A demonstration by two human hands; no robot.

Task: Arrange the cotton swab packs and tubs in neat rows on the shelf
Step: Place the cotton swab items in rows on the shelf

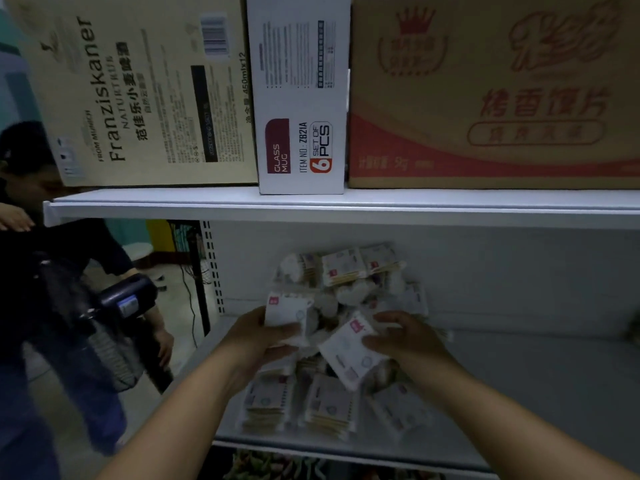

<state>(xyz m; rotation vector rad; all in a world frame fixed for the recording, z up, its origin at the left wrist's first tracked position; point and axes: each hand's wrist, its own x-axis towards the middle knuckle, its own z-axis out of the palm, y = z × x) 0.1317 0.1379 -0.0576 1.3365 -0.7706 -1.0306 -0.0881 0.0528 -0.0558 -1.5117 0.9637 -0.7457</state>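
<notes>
Up top, a big brown carton (485, 91) fills the right of the upper shelf (311, 202) and a Franziskaner carton (145, 91) the left, with a white glass mug box (301, 98) standing between them. Beneath, the lower shelf (536, 375) runs off grey to the right. A second person (52, 271) in dark clothes stands at the left, beside the shelving. Toward the lower shelf's left end lies a loose heap of cotton swab packs (346, 271), some flat near the front edge, others jumbled by the back wall. Over the heap, the left hand (256, 337) has its grip curled round one white pack (287, 313), held upright. The right hand (408, 336) pinches a second pack (349, 355), tilted, just beside the first.
</notes>
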